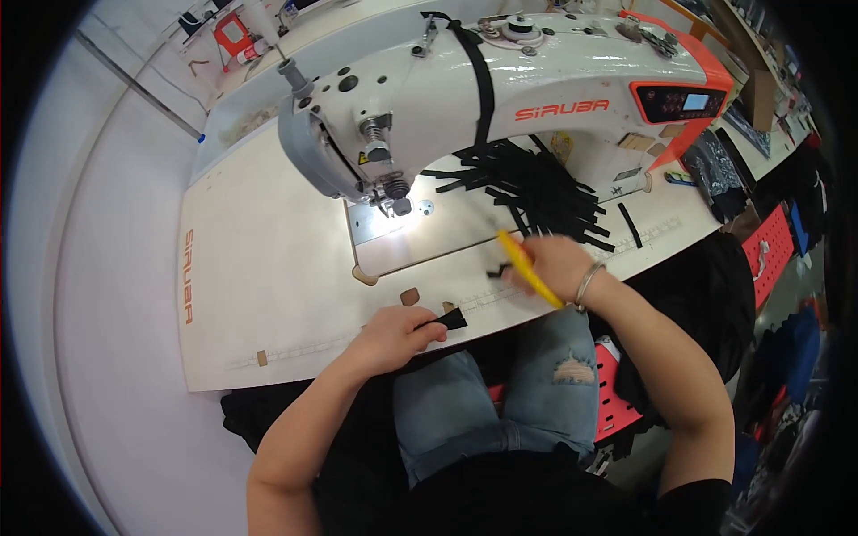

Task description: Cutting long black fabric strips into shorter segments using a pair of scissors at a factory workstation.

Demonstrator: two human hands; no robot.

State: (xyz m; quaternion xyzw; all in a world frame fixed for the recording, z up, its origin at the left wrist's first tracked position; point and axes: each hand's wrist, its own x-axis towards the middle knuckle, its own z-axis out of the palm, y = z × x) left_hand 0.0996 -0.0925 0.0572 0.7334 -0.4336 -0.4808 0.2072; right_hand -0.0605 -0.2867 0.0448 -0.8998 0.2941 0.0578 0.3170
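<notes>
My left hand (391, 338) is closed near the table's front edge, pinching a short black fabric strip (454, 318) whose end sticks out to the right. To its right and a little farther off, my right hand (559, 266) closes round a slim yellow tool (527, 270), held slantwise; its exact kind does not show. A small black strip end (497, 271) pokes out beside the right fingers, and I cannot tell whether they hold it. Beyond that hand, a heap of black fabric strips (550, 189) lies under the arm of a white sewing machine (393, 98).
The sewing machine's lit needle area (402, 212) is ahead of my hands. One loose black strip (630, 225) lies right of the heap. A yellow-and-blue item (679, 179) and a dark plastic bag (715, 170) sit at the right. Dark fabric (706, 281) hangs below the table edge.
</notes>
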